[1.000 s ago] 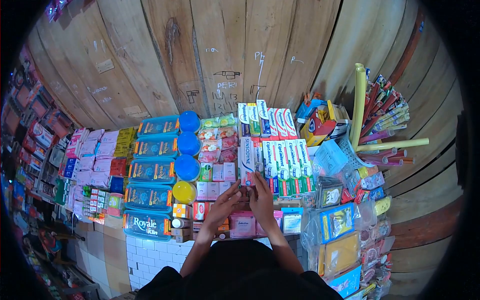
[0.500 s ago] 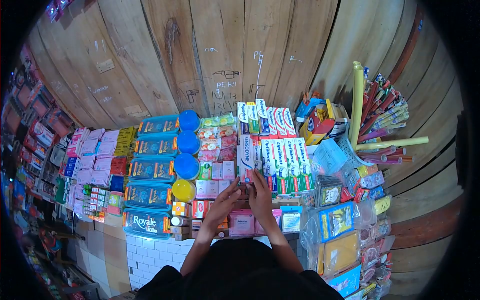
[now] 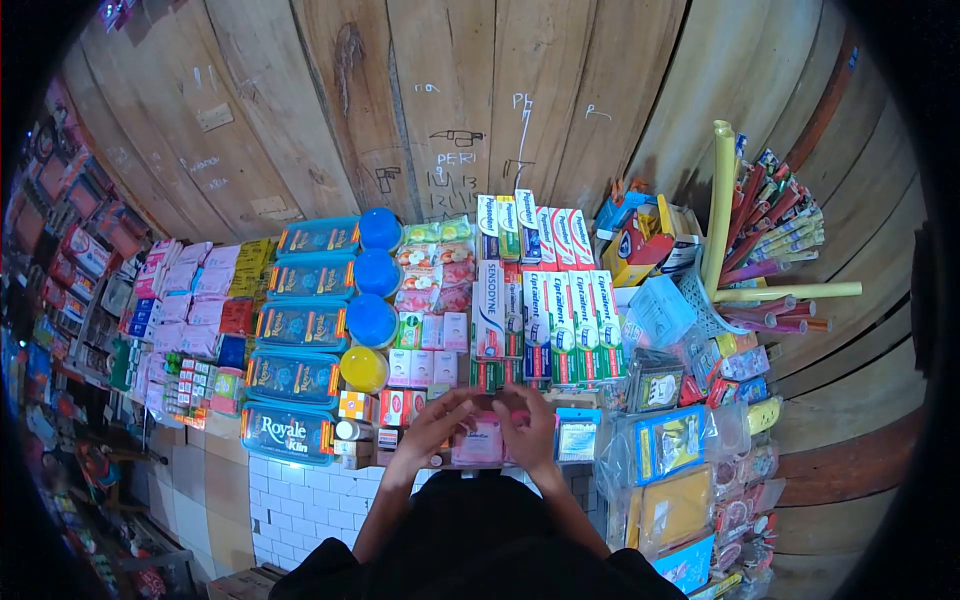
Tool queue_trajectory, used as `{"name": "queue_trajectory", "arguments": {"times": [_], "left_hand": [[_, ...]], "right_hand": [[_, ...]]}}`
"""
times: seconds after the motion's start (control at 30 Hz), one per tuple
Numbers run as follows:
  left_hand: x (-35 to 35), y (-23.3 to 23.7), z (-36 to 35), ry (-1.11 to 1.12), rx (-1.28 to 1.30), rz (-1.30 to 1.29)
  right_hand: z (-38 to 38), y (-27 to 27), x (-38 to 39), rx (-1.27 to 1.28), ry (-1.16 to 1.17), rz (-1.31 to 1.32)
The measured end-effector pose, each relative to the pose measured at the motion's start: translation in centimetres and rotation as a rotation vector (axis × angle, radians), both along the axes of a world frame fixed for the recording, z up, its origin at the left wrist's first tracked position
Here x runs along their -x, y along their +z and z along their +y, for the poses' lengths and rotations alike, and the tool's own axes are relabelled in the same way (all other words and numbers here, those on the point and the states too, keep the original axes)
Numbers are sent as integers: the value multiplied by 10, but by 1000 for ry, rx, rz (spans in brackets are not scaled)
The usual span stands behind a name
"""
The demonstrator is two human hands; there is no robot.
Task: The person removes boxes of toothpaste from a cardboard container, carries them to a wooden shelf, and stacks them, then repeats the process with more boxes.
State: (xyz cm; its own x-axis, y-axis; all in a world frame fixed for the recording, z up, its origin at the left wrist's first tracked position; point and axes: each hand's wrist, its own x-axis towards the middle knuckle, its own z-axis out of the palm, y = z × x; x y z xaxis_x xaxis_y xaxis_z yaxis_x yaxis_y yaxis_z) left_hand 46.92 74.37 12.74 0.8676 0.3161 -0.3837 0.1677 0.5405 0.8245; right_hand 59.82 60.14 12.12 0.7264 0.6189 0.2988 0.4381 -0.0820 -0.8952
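Note:
The white and blue Sensodyne box [image 3: 490, 312] lies at the left of the toothpaste rows, with green and red boxes showing just below it. Below these boxes, my left hand [image 3: 440, 425] is over the front of the display, fingers bent and apart, holding nothing visible. Beside it on the right, my right hand [image 3: 527, 428] has its fingers apart, also with nothing visible in it. Between my hands lies a pink packet [image 3: 480, 440]. Ciptadent boxes [image 3: 570, 328] stand side by side to the right of the Sensodyne box, with Pepsodent boxes [image 3: 555, 238] behind them.
Blue Royale tubs [image 3: 292, 378] and round-lidded jars [image 3: 376, 320] line the left side. A basket [image 3: 700, 300] with yellow tubes and colourful sticks stands at the right. Plastic-wrapped goods [image 3: 672, 445] hang or lie at the front right. A plank wall rises behind.
Both my hands have drawn back from the Sensodyne box toward my body. The box now lies free of my fingers. The view has shifted slightly.

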Motion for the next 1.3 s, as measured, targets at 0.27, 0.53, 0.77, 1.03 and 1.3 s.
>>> {"name": "queue_trajectory", "arguments": {"times": [0.27,0.53,0.77,1.03,1.3], "left_hand": [[25,-32,-18,-619,-42,12],[3,-49,-34,-1109,-93,-114],[3,-61,-22,-1382,-46,-245],[19,-76,-53,-1621,-140,-223],[50,-141,-112,-1911,-334,-182]], "right_hand": [[-75,-66,19,231,703,1028],[-129,-132,59,583,526,1099],[-161,-283,179,887,-8,893],[-144,-276,316,286,-748,1353],[-121,-307,475,72,-1165,1426]]}}
